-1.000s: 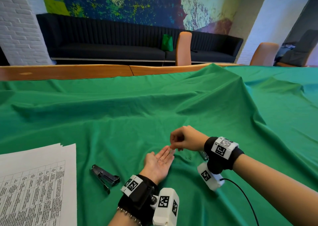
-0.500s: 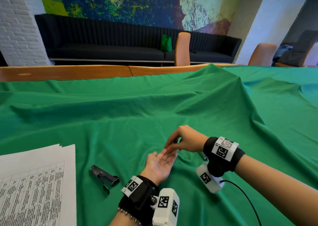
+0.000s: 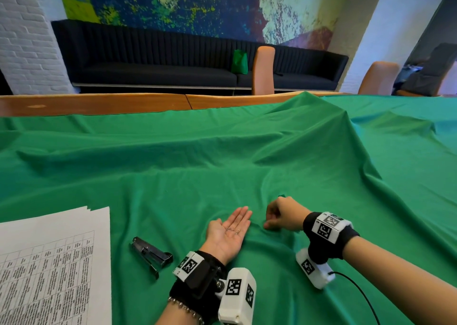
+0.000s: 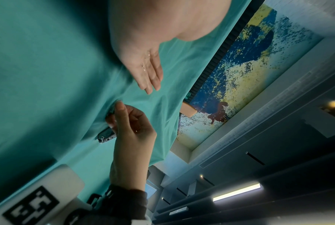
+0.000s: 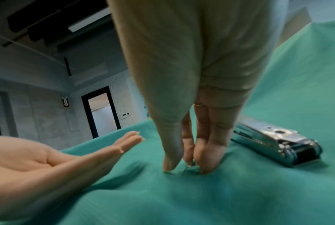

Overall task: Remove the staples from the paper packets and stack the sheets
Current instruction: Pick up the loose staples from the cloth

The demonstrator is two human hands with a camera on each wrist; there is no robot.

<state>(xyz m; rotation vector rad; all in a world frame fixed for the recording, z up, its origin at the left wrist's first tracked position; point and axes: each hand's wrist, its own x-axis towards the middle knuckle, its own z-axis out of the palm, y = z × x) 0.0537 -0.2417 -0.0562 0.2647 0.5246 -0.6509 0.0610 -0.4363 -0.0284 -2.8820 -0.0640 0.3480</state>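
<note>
While palm-up on the green cloth [image 3: 173, 176], left hand [image 3: 228, 233] flat, fingers straight, cradling loose staples [image 3: 232, 230]. Right hand [image 3: 284, 214] fingers pinched together on cloth

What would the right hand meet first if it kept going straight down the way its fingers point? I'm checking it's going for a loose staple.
The green cloth; the right hand's fingertips already seem to touch it beside small staples.

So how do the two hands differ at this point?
The left hand lies palm up, flat and relaxed; the right hand is turned palm down with bunched fingers. The left hand carries loose staples on its palm; the right hand's fingertips press into the green cloth, apparently picking at another staple. Both wear wrist cameras.
</note>
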